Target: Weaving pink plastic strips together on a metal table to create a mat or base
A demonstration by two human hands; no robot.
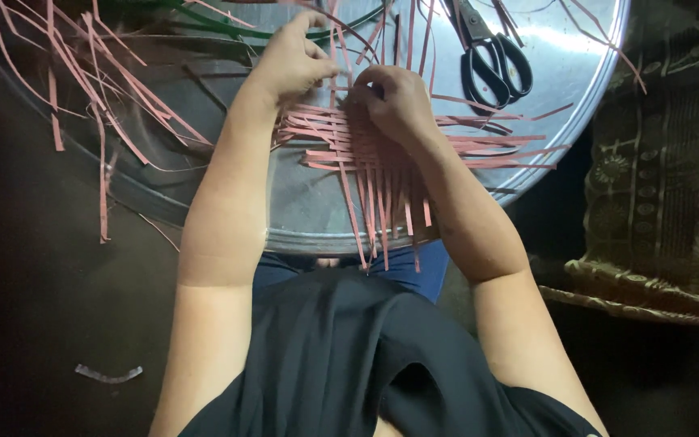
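Pink woven strips [374, 154] lie on the round metal tray [317, 218], pinched by the left hand [293, 61] and right hand [394, 101]; loosening either pinch could unravel the weave.

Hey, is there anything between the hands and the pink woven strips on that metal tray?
Nothing visible. Both the left hand and the right hand rest directly on the pink woven strips on the metal tray. The scissors lie apart, off to the right.
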